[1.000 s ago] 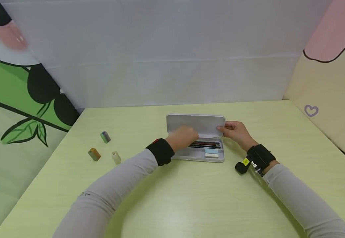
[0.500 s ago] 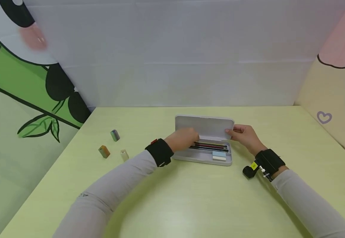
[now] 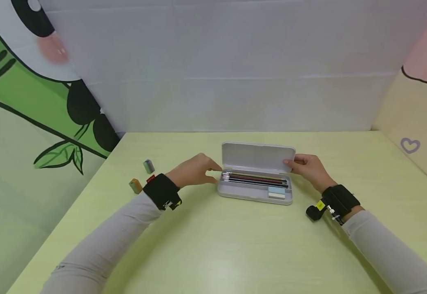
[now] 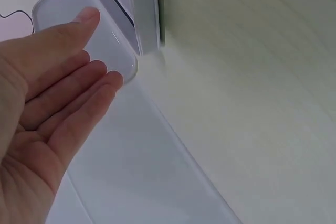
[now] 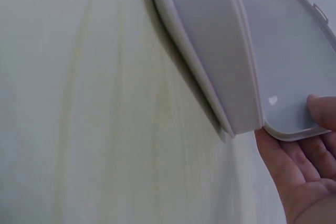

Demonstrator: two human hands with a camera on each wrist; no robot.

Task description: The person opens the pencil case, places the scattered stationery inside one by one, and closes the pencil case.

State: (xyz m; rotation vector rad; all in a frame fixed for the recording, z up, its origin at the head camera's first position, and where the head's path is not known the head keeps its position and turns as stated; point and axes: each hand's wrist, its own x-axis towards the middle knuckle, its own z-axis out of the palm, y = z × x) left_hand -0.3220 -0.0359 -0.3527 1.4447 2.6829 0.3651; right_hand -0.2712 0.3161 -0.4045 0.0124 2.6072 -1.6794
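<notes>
A pale grey pencil case [image 3: 237, 190] lies on the table with its lid [image 3: 253, 157] tilted up. Several pencils [image 3: 255, 179] lie in its long compartment, and a blue and white eraser [image 3: 276, 192] sits at the right of the front part. My right hand [image 3: 309, 171] holds the lid's right edge, thumb on the inner face and fingers behind, as the right wrist view also shows. At the case's left end is my left hand [image 3: 195, 170], thumb and fingers apart. The left wrist view shows the left palm [image 4: 42, 145] holding nothing.
To the left on the table [image 3: 213, 253] lie a blue-purple block [image 3: 148, 166] and a green and orange block [image 3: 136, 186], the latter just beside the left wristband [image 3: 162, 191]. A pale wall [image 3: 242, 102] stands behind the table.
My left hand has come out of the case and moved left, uncovering the pencils' left ends. Its arm now hides a small whitish block. My right hand stays on the lid.
</notes>
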